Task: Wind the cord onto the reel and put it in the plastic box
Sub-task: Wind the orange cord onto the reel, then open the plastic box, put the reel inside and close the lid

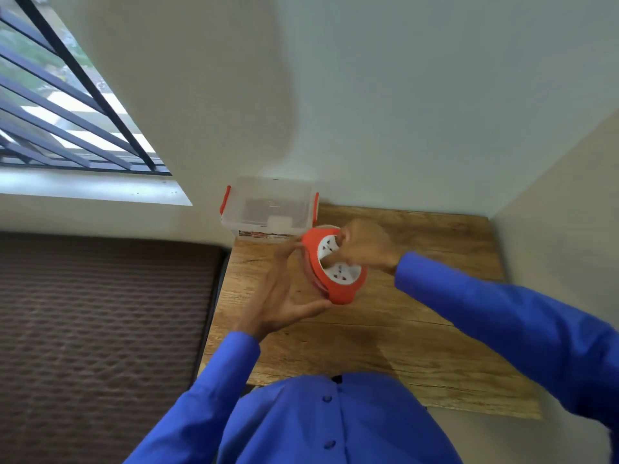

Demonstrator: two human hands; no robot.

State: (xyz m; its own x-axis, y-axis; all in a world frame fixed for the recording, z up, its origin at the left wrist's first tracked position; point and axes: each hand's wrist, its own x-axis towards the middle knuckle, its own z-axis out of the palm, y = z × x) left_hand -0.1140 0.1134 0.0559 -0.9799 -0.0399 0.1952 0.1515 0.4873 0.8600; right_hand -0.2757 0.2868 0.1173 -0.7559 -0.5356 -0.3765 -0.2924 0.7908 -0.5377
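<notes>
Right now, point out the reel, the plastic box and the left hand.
reel (338, 286): head view, on its orange rim.
plastic box (264, 192): head view, on its clear lid.
left hand (284, 303): head view, on its palm.

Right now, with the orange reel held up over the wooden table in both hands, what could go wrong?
The round orange and white cord reel is off the table; the left hand only cradles its edge, so it might slip while the right hand works its face. The clear plastic box with orange latches overhangs the wooden table corner and could tip.
</notes>
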